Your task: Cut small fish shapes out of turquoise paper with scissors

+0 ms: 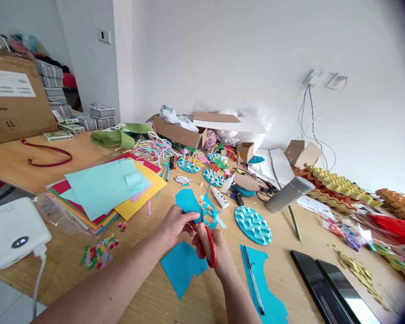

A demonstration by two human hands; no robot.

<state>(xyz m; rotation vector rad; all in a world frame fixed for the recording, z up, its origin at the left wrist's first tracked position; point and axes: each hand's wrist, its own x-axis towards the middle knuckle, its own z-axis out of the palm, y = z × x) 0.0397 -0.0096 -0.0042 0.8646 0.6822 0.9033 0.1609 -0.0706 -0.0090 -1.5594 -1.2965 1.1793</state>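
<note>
Scissors (213, 247): red handle visible; blades hard to make out against the blue paper (188, 199).
Left hand (172, 225): pinching the blue paper, raised above the table (151, 297); some fingers hidden.
Right hand (221, 245): curled around the scissors' handle, which partly disappears behind it.
Lower sheet (180, 267): blue, lying beneath both hands, partly covered by the right.
Phones (319, 283): two, side by side, cut off at the bottom edge.
</note>
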